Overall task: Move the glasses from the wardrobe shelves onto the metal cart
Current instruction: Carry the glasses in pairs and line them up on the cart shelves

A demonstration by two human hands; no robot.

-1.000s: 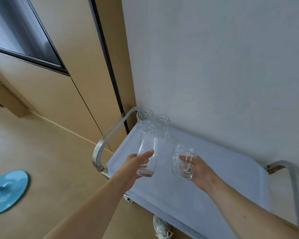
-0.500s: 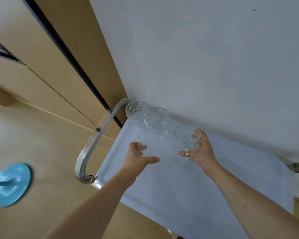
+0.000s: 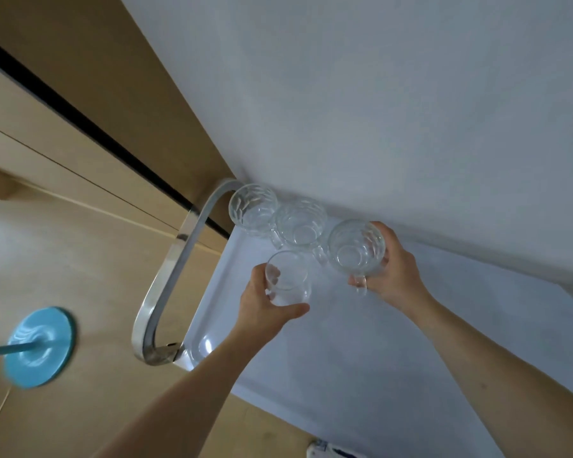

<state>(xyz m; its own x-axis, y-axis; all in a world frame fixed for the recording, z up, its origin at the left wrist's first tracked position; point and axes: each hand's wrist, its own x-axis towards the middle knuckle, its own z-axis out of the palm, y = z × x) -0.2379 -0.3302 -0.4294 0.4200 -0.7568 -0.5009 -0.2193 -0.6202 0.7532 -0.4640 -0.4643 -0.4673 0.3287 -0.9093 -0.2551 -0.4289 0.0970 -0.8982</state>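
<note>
Two patterned mugs (image 3: pixel 253 208) are crowding the cart (image 3: pixel 361 358)'s far-left corner, beside its handle (image 3: pixel 166 282). Left grip (image 3: pixel 262 305) is clasping a plain glass (image 3: pixel 286 282); right grip (image 3: pixel 391 269) is clasping a third mug (image 3: pixel 356 251). Grey wall (image 3: pixel 377 110) is backing the cart.

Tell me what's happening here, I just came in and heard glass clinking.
A person is setting glasses on the metal cart. The left hand holds a plain glass and the right hand holds a patterned mug, next to two patterned glasses already parked in the cart's far corner by the wall.

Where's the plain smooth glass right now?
In the head view, the plain glass is gripped by the left hand over the cart's tray, near its left-end handle, just in front of two patterned mugs.
</note>
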